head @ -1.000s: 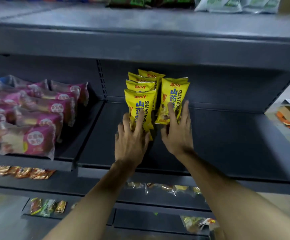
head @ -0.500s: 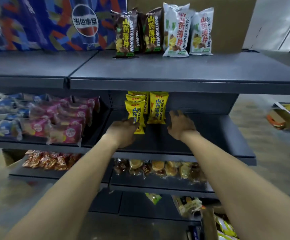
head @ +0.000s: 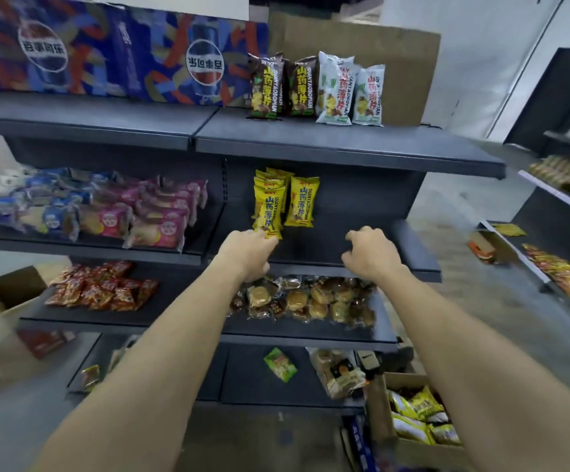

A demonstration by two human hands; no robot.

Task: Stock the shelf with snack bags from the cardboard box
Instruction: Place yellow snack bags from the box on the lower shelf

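Dark shelf: yellow snack bags touching left hand.

Single head view, standing height, faces forward and down at shelf unit, within arm's reach.

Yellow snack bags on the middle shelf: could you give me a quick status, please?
Left hand at the front yellow bag, grip unclear. Right hand loosely curled, holding nothing. Yellow bags upright in two rows. Cardboard box holds more; nothing in the way.
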